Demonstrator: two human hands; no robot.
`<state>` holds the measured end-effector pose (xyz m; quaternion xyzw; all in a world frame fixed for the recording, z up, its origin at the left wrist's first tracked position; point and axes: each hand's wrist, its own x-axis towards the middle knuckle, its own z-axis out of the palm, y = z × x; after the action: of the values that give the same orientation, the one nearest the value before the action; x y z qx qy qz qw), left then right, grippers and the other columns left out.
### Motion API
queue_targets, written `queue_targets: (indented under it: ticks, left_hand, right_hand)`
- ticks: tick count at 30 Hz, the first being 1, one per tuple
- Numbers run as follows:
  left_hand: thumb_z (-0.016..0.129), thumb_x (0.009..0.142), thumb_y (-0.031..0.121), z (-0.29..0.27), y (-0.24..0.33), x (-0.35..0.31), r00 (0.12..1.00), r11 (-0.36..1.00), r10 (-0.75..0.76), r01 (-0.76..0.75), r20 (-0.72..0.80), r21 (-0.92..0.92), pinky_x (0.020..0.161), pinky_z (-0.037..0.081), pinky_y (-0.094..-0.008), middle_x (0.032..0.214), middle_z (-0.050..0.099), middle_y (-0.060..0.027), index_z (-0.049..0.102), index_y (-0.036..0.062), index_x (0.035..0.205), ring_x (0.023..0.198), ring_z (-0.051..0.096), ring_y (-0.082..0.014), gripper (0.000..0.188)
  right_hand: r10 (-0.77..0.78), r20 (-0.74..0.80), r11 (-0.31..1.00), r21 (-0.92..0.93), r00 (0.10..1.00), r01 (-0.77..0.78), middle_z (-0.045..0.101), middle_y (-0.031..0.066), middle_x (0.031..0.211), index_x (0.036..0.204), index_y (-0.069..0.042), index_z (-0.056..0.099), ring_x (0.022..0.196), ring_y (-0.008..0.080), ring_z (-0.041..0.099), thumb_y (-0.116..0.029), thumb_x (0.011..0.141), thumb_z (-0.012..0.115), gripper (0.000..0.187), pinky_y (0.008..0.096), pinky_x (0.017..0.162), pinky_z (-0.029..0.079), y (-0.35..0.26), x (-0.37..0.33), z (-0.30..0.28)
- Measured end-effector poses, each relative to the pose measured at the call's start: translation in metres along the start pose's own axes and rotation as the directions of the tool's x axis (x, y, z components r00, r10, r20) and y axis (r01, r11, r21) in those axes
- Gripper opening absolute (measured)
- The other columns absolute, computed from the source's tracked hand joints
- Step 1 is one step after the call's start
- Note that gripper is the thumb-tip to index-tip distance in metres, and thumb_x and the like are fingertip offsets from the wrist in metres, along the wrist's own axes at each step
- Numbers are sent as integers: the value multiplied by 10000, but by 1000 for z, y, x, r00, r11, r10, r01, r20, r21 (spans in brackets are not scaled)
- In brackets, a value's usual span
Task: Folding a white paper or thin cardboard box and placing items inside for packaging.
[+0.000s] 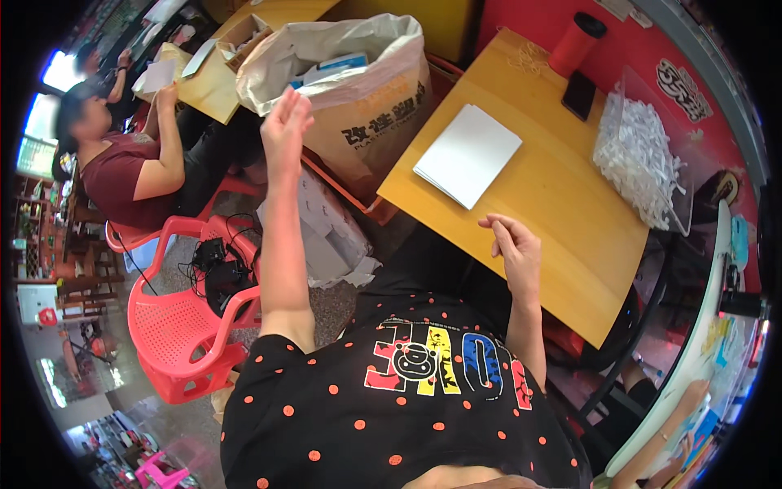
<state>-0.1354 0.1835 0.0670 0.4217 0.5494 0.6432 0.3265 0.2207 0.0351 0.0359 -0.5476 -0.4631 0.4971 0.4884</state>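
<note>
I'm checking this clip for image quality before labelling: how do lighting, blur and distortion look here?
Head view: even daylight, soft shadows, with blown-out glare at the window on the far left; the table edges bow from the fisheye and the corners are black; the left hand looks slightly smeared, the right hand and white sheets sharp.

My left arm is raised and stretched forward, bare from the short sleeve up, the forearm running almost straight up the frame. My left hand (287, 130) is open and flat, fingers together and pointing upward, seen nearly edge-on, with nothing in its grasp. My right arm is bent at the elbow, the forearm rising from my side. My right hand (513, 248) hangs loosely at chest height, fingers half curled and slightly spread, thumb toward me, also empty. The two hands are well apart.
</note>
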Motion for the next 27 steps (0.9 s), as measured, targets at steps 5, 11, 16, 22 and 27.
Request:
queue_targets:
  ticks: [5,11,16,22,27]
  left_hand:
    - [579,926,128,27,-43,-106,983,991,-136,135,126,23,714,530,-252,948,671,-67,648,-32,1049,810,657,-133,214]
    - [566,926,62,39,-59,-188,957,970,-231,241,177,-38,725,527,-243,962,680,-90,644,-45,1063,860,659,-140,191]
    - [558,930,55,21,-57,-193,949,968,-247,252,194,-1,731,525,-241,977,684,-107,645,-40,1074,866,663,-150,193]
    - [562,928,65,32,-63,-199,893,937,-330,349,307,-9,710,530,-243,979,684,-135,637,-45,1072,826,672,-160,196]
    - [551,944,132,50,-48,-192,746,768,-495,615,445,-177,718,551,-267,945,679,-147,609,-42,1090,826,679,-184,235]
  right_hand:
    - [-414,177,588,-697,893,411,628,137,1094,1143,31,602,817,195,574,-184,846,662,372,300,705,471,-4,26,10]
    - [-428,404,203,-829,808,522,556,151,1208,1144,26,566,975,257,560,-211,772,697,460,359,799,459,13,56,17]
    - [-479,524,-3,-804,705,595,592,141,1118,1017,14,593,818,211,585,-103,759,600,284,324,706,448,29,54,18]
    - [-585,495,77,-754,642,652,623,120,1020,919,0,587,730,210,588,-47,724,557,203,315,647,447,39,54,19]
    - [-592,370,319,-708,716,630,620,139,993,931,6,574,833,277,622,-27,774,532,166,349,723,495,34,48,17]
